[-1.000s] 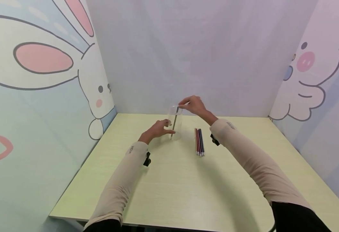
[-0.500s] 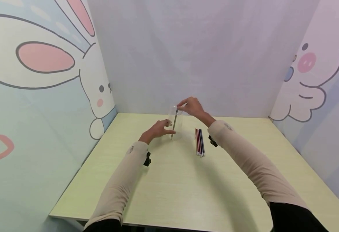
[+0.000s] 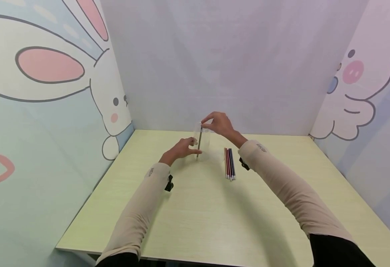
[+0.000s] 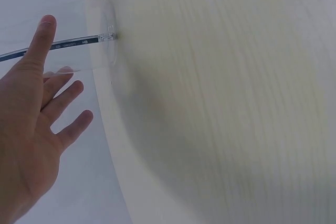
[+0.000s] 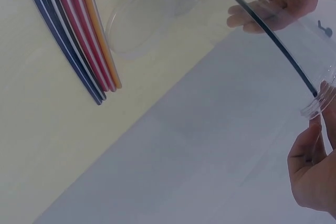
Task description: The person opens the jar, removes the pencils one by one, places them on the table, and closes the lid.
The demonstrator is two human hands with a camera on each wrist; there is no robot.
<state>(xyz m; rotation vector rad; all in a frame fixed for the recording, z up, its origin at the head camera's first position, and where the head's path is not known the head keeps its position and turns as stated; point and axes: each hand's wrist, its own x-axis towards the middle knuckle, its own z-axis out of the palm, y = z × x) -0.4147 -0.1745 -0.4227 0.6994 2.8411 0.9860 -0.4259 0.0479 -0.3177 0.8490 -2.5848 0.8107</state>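
A clear cylindrical jar [image 3: 206, 142] stands near the back of the table, with a dark pencil [image 3: 199, 139] slanting inside it. My left hand [image 3: 181, 148] holds the jar low on its side; in the left wrist view the thumb crosses in front of the pencil [image 4: 79, 42] and the fingers lie behind the wall. At the mouth, my right hand [image 3: 219, 123] pinches the pencil's top end, its fingertips close to the rim. The pencil's lower end, marked HB, is at the jar's base in the left wrist view.
Several pencils [image 3: 229, 164], dark, red and orange, lie side by side right of the jar. A clear round lid [image 5: 140, 22] rests on the table between them and the jar. Behind the table [image 3: 188, 215] rises a pale wall [image 3: 221, 55]; printed panels flank both sides.
My right hand has shifted slightly left along the jar's mouth, bringing the pencil's top with it, so the pencil leans less. My left hand stays in place.
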